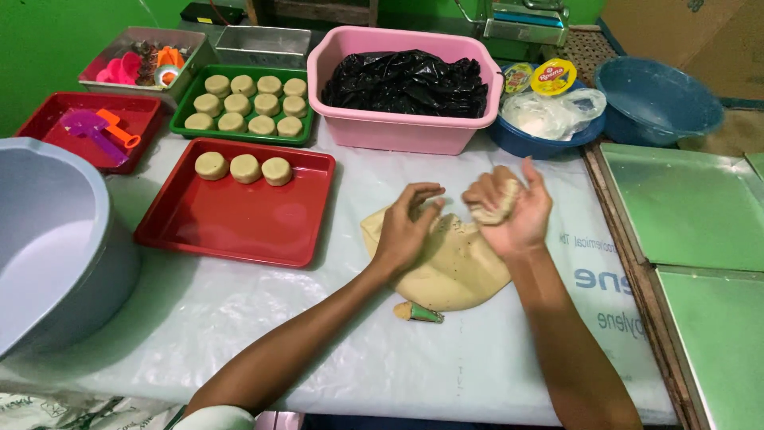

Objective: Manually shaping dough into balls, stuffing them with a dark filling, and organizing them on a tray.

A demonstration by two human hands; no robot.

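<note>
Here the dough (pixel 454 267) lay flat on the white sheet (pixel 239 318), just right of the red tray (pixel 239 219) that held three pucks (pixel 244 168). The left hand (pixel 406 227) pressed down on the dough's upper edge, fingers curled, grasping nothing. Right of it, above the dough, the right hand (pixel 509 209) clenched a lump (pixel 495 209).

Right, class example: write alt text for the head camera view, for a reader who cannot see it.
A person's right hand squeezes a lump of dough while the left hand presses the flat dough slab on a plastic-covered table. To the left, a red tray holds three dough rounds.
</note>
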